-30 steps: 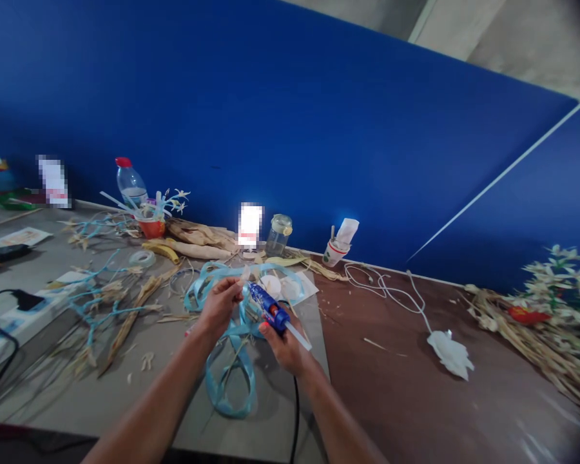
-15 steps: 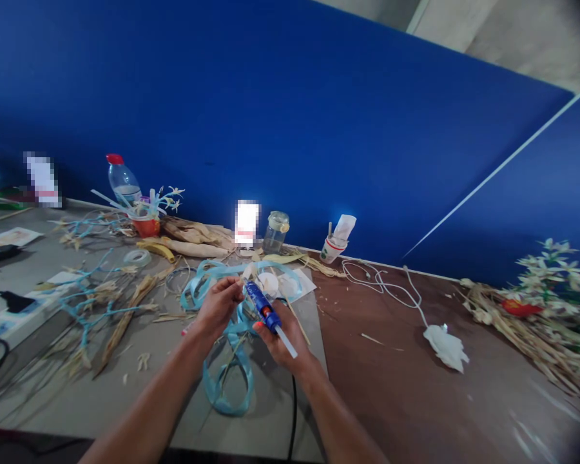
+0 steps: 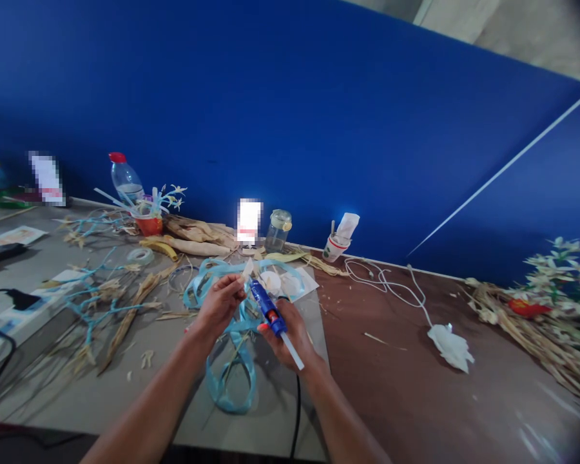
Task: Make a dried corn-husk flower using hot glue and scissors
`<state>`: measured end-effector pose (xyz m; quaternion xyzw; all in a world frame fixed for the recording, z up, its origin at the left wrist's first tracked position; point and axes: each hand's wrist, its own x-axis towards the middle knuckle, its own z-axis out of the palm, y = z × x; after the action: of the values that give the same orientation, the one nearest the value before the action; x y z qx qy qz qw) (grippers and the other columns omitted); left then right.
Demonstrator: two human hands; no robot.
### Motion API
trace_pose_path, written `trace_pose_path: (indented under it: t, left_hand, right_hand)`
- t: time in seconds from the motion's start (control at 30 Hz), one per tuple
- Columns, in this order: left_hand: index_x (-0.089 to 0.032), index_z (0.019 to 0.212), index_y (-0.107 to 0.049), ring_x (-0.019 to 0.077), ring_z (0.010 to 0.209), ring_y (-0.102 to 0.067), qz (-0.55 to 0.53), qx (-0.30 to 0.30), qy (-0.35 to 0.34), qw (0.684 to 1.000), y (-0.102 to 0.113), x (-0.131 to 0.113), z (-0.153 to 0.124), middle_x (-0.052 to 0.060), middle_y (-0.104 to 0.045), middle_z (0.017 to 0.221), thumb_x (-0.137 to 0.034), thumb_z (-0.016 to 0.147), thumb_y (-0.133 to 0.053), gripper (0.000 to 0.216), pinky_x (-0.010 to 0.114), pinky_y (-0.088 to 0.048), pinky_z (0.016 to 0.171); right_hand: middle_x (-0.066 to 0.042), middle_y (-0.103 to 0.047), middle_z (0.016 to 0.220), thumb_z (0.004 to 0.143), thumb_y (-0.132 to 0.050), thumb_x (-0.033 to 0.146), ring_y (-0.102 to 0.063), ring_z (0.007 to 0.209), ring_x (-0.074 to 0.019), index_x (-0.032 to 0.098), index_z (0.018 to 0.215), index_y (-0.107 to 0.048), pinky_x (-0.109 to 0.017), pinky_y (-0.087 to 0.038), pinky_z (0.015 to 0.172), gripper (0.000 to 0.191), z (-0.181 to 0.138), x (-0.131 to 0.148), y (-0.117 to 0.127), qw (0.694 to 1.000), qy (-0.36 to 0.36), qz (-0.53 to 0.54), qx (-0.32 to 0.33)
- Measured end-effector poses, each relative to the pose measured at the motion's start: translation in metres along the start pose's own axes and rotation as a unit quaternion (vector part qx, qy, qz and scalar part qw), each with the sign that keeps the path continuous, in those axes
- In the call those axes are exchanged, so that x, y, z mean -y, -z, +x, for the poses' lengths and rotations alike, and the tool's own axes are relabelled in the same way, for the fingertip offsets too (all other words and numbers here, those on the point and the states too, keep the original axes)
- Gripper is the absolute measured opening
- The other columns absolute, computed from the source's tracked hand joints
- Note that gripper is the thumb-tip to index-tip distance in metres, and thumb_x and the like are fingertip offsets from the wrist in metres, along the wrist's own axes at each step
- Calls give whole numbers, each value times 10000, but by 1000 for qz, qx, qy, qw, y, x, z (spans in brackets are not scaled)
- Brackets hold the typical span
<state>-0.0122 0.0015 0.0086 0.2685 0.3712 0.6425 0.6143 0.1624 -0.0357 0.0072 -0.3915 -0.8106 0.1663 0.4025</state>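
Observation:
My right hand [image 3: 290,335] grips a blue glue gun [image 3: 265,308] with a clear glue stick poking out of its back end. The gun's nozzle points up and left at a small pale husk piece [image 3: 248,269] pinched in the fingertips of my left hand [image 3: 220,304]. Both hands hover over a loose coil of light blue ribbon [image 3: 232,380] on the grey table [image 3: 101,399]. The gun's black cord [image 3: 296,412] runs down off the table's front edge.
Dried husks and blue-wrapped stems [image 3: 106,303] litter the left. Along the blue wall stand a water bottle [image 3: 124,180], an orange cup [image 3: 149,224], a glass jar [image 3: 278,231] and a paper cup [image 3: 336,246]. A white cable [image 3: 391,287] and white flower [image 3: 450,348] lie right; straw flowers [image 3: 536,322] farther right.
The glue gun has tilted more upright and its nozzle has closed in on the husk piece in my left hand. The view has shifted slightly.

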Motion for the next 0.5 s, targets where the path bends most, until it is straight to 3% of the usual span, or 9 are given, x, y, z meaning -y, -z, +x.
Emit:
trace_pose_path:
  t: [0.33,0.5]
  left_hand:
    - [-136,704,-648,51,518,-482,-21,-2,1,1000,-6,-5,-3,-32,-554,596,-226,567,-795,220,172,-408,530]
    - [-141,685,-644,51,526,-476,-16,16,-2,1000,-3,-2,-1,-34,-539,571,-235,584,-791,201,176,-416,566]
  right_hand:
    - [-27,-528,772,820,-561,395,-499,740,-176,185,794,-511,-285,-392,658,217,-3,-5,-2,1000,1,12,16]
    - [-27,-518,737,833,-523,407,-485,680,-161,193,762,-494,-269,-371,599,227,1,1,2,999,-36,30,-4]
